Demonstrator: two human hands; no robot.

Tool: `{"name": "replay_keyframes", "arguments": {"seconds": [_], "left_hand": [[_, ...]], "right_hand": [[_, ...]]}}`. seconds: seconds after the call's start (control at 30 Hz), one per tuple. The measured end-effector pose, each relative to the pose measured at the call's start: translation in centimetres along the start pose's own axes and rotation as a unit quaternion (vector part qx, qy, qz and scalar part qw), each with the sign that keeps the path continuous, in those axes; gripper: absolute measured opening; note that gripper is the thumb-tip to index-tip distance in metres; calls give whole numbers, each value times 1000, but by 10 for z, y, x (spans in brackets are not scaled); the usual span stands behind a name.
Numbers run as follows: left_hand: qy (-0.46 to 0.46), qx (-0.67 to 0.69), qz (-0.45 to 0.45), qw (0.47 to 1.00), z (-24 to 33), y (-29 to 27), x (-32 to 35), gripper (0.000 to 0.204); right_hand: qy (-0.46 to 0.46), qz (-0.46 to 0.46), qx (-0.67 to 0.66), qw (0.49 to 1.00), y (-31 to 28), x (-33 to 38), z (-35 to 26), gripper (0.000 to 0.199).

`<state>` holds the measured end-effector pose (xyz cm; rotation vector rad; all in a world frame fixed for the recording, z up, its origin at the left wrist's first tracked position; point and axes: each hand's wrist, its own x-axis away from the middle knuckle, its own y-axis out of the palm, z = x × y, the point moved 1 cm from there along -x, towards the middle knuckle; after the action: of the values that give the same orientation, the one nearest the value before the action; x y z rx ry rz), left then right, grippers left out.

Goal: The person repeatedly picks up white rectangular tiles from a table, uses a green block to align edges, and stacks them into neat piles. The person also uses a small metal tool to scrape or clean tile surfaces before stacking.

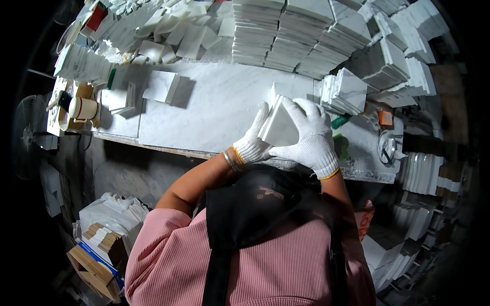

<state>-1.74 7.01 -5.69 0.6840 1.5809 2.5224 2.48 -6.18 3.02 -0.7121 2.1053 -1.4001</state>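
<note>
Both my hands wear white knitted gloves with yellow cuffs. Between them, tilted up over the near part of the bench, is a small stack of white marble tiles (282,126). My left hand (253,136) closes on the left edge of the stack. Across its right side and top corner wraps my right hand (310,131), with the fingers bent over the edge. Just behind the stack, another pale tile (293,90) lies on the bench, partly hidden by my right hand.
The pale marble bench (219,107) carries tall tile stacks (280,35) at the back and loose tiles (191,41) at back left. A short tile pile (162,86) and an enamel mug (83,108) stand left. Leaning tiles (344,92) and an orange box (385,118) sit right.
</note>
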Motion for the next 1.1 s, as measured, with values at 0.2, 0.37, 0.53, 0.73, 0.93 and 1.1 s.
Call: {"name": "replay_keyframes", "arguments": {"seconds": [0.2, 0.37, 0.53, 0.73, 0.93, 1.1], "left_hand": [[-32, 77, -30, 996, -3, -17, -4, 72], [-70, 127, -42, 989, -9, -17, -7, 71], [-121, 222, -179, 951, -4, -11, -10, 74], [-170, 270, -196, 927, -2, -24, -2, 80], [-57, -28, -60, 996, 3, -27, -9, 71], [4, 52, -83, 995, 28, -20, -14, 90]], "right_hand": [[3, -7, 23, 1000, 7, -2, -5, 109], [37, 30, -116, 992, 6, 2, 5, 106], [160, 127, -488, 848, -21, 20, 47, 100], [87, -9, -158, 984, -24, 13, -4, 114], [61, -70, 75, 993, 6, -12, -11, 112], [-43, -32, 30, 998, -25, -52, -18, 105]]}}
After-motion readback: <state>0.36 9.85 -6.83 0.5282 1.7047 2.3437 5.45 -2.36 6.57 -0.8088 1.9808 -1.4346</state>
